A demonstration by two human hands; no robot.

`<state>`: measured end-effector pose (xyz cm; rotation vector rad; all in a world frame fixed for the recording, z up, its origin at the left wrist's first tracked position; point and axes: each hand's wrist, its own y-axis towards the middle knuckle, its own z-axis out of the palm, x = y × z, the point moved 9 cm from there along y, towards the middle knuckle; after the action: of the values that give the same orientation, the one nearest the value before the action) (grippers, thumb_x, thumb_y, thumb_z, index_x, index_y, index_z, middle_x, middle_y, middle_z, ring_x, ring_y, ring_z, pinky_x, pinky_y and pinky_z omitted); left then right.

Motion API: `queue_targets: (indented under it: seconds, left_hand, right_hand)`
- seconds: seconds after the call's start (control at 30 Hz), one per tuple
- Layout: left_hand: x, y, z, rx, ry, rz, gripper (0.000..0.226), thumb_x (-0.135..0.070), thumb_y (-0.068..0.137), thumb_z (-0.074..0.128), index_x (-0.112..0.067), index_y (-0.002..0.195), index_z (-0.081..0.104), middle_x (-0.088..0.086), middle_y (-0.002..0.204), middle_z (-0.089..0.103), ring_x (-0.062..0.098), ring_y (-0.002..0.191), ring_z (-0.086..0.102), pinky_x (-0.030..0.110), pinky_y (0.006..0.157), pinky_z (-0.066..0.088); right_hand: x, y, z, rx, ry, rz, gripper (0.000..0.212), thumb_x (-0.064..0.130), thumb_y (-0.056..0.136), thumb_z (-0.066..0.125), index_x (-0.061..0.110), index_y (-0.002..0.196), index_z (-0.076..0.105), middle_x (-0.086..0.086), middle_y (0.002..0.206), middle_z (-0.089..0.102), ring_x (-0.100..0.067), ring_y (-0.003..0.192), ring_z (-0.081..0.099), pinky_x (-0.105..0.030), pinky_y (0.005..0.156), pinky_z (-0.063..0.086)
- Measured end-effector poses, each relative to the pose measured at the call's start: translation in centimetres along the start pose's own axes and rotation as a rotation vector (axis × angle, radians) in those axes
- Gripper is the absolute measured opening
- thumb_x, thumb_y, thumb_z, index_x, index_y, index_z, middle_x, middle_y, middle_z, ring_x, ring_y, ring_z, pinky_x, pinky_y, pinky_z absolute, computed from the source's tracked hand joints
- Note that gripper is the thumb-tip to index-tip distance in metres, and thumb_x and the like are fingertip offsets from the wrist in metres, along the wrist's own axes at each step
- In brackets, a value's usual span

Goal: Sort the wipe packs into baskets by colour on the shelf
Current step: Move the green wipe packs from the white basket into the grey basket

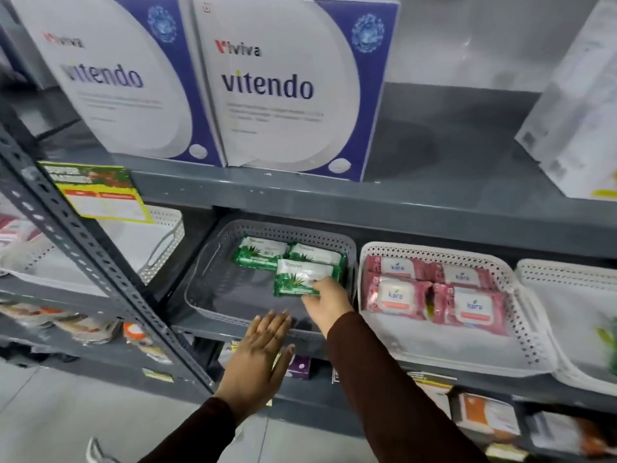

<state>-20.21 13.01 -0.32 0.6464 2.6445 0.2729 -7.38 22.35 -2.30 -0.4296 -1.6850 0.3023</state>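
Note:
A grey perforated basket (pixel 213 272) sits on the middle shelf with two green wipe packs (pixel 258 253) at its back. My right hand (pixel 325 300) reaches into this basket and grips a third green wipe pack (pixel 298 277) by its near right corner, just in front of the other two. My left hand (pixel 258 355) hovers flat, fingers spread, at the basket's front rim and holds nothing. To the right, a white basket (pixel 521 332) holds several pink wipe packs (pixel 397 295). A further white basket (pixel 567 289) at the far right shows a bit of green at the frame edge.
Two large white and purple boxes (pixel 277 81) stand on the shelf above. A slotted grey upright (pixel 96 262) crosses diagonally at left, bearing a yellow price tag (pixel 100 192). Another white basket (pixel 160 248) sits left of it. Lower shelves hold mixed packets.

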Motion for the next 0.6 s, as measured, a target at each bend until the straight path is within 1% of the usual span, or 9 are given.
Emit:
queue_targets:
  seconds: [0.03,0.07,0.13,0.17,0.23,0.37,0.43,0.53,0.6]
  left_hand:
    - [-0.3,0.0,0.1,-0.009,-0.011,0.006,0.051,-0.038,0.101,0.036,-0.012,0.145,0.041,0.002,0.151,0.039,0.018,0.144,0.027,0.037,0.119,0.015]
    - [-0.7,0.0,0.3,-0.010,-0.021,0.012,0.051,-0.037,0.101,0.037,-0.012,0.145,0.042,0.002,0.150,0.040,0.018,0.143,0.027,0.037,0.119,0.015]
    - [-2.5,0.6,1.1,-0.012,-0.046,0.044,0.051,-0.037,0.101,0.036,-0.011,0.144,0.043,0.001,0.150,0.039,0.019,0.143,0.029,0.036,0.119,0.014]
    - [-3.3,0.7,1.5,-0.005,-0.059,0.058,0.051,-0.038,0.101,0.034,-0.011,0.144,0.043,0.001,0.149,0.040,0.020,0.142,0.031,0.036,0.119,0.014]
    - [-5.8,1.5,2.4,-0.005,-0.111,0.098,0.053,-0.041,0.103,0.029,-0.012,0.143,0.044,0.000,0.149,0.041,0.019,0.141,0.032,0.036,0.118,0.016]
    - [-10.5,2.6,4.9,0.002,-0.178,0.159,0.052,-0.040,0.100,0.033,-0.015,0.144,0.043,-0.004,0.150,0.039,0.014,0.142,0.030,0.030,0.118,0.015]
    - [-14.7,4.0,6.7,0.003,-0.218,0.218,0.051,-0.040,0.100,0.035,-0.015,0.143,0.045,-0.003,0.149,0.042,0.016,0.141,0.032,0.034,0.117,0.021]
    - [-18.7,5.2,8.3,-0.019,-0.201,0.262,0.047,-0.035,0.098,0.040,-0.010,0.135,0.055,-0.001,0.142,0.051,0.019,0.138,0.039,0.041,0.113,0.029]
    - [-20.3,6.0,9.2,-0.025,-0.189,0.265,0.047,-0.036,0.100,0.036,-0.008,0.132,0.058,0.000,0.138,0.057,0.019,0.134,0.044,0.042,0.112,0.031]
  right_hand:
    - [0.3,-0.8,0.0,0.068,0.206,0.036,0.061,0.017,0.078,0.058,-0.019,0.126,0.050,-0.040,0.132,0.051,-0.049,0.131,0.046,-0.050,0.114,0.037]
    - [0.5,-1.5,-0.4,0.088,0.446,0.084,0.058,0.012,0.080,0.055,-0.019,0.129,0.047,-0.039,0.135,0.048,-0.050,0.135,0.042,-0.051,0.116,0.035]
    - [0.0,-2.8,-3.2,0.066,0.822,0.192,0.041,-0.010,0.093,0.041,-0.011,0.133,0.046,-0.030,0.132,0.052,-0.042,0.134,0.045,-0.048,0.114,0.036]
    - [0.5,-3.6,-4.7,0.107,0.913,0.159,0.041,-0.016,0.094,0.034,-0.005,0.130,0.049,-0.025,0.127,0.056,-0.039,0.129,0.049,-0.047,0.112,0.038]
    - [1.1,-5.4,-10.2,0.109,0.956,-0.005,0.039,-0.020,0.092,0.036,0.002,0.117,0.057,-0.021,0.116,0.064,-0.036,0.115,0.060,-0.044,0.106,0.044]
    - [-1.9,-7.1,-24.7,-0.266,0.785,-0.198,0.033,-0.019,0.084,0.054,-0.004,0.112,0.064,-0.026,0.111,0.070,-0.036,0.101,0.068,-0.035,0.088,0.058]
    - [-4.1,-8.7,-34.2,-0.567,0.539,-0.275,0.030,-0.017,0.083,0.055,0.000,0.103,0.069,-0.022,0.108,0.071,-0.034,0.098,0.067,-0.034,0.082,0.057]
    - [-7.3,-10.2,-45.0,-0.922,0.055,-0.168,0.027,-0.009,0.084,0.055,0.007,0.100,0.069,-0.015,0.108,0.070,-0.030,0.102,0.064,-0.031,0.089,0.046]
    - [-9.3,-9.8,-50.4,-0.991,-0.198,-0.031,0.028,0.001,0.081,0.058,0.003,0.108,0.065,-0.020,0.113,0.067,-0.037,0.108,0.062,-0.036,0.092,0.049]
